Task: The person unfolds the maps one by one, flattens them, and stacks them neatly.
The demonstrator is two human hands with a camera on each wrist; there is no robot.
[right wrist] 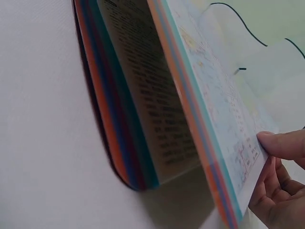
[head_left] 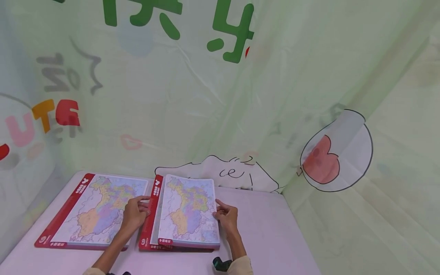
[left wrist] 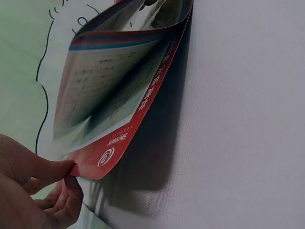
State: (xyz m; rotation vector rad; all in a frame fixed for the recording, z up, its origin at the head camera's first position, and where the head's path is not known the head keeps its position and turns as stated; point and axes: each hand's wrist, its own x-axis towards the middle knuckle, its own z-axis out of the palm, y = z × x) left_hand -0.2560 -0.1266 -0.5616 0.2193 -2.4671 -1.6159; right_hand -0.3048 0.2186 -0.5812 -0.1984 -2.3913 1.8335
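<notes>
Map [head_left: 187,206] held near the table's [head_left: 268,229] far edge.
Left hand [head_left: 134,214] pinches its red edge, right hand [head_left: 227,218] the opposite edge; a second map [head_left: 99,214] lies by the table's left edge.

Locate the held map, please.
In the head view, the held map is low, left of centre, between left hand and right hand, right of the other map.
</notes>
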